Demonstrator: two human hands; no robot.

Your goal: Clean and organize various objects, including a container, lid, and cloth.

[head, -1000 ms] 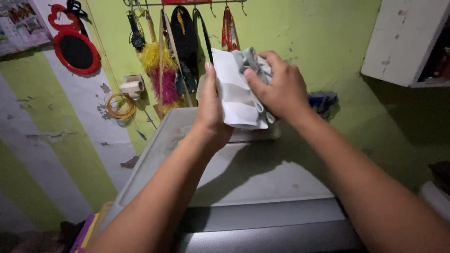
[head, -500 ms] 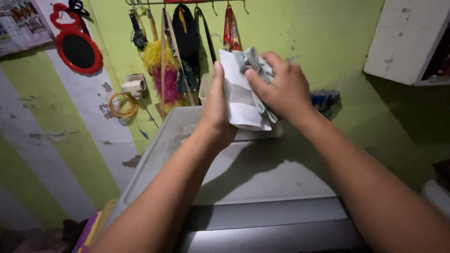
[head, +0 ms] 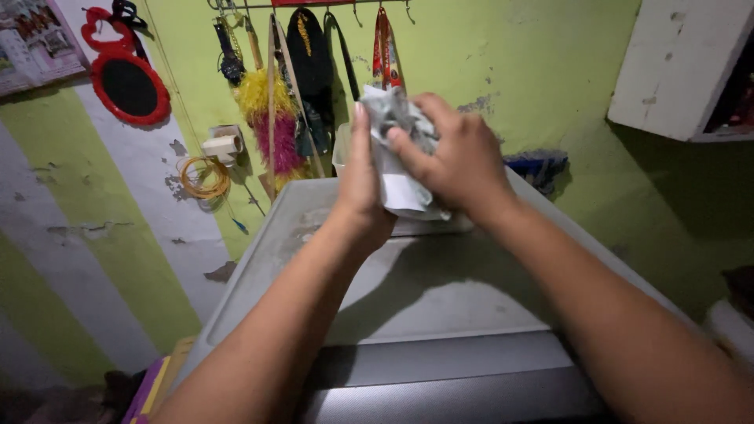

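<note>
- A person's two bare arms reach forward from the bottom of the head-camera view, over a grey, flat-topped plastic surface [head: 440, 290] that looks like the lid of an appliance.
- Both hands meet at chest height in the upper middle of the view, holding a crumpled white and pale grey cloth [head: 395, 153] between them, clear of the grey surface below.
- The left hand [head: 360, 184] stands upright with its fingers straight and close together, palm pressed flat against the left side of the cloth.
- The right hand [head: 455, 161] is curled round the cloth from the right, fingers bent and closed over the bunched top part.
- The cloth's long axis runs roughly up and down: the scrunched grey end points up toward the wall, and a flatter white end hangs down below the hands.
- Just behind the hands, a pale plastic container [head: 343, 153] sits at the far end of the grey surface, mostly hidden.
- On the green wall behind, a metal rail [head: 314, 5] carries hanging items, among them a yellow and pink feather duster [head: 271, 118].
- Farther left hang a round black mirror with a red frame [head: 126, 85] and a coil of yellow cord [head: 202, 177].
- A white cabinet [head: 679, 67] is fixed to the wall at upper right.
</note>
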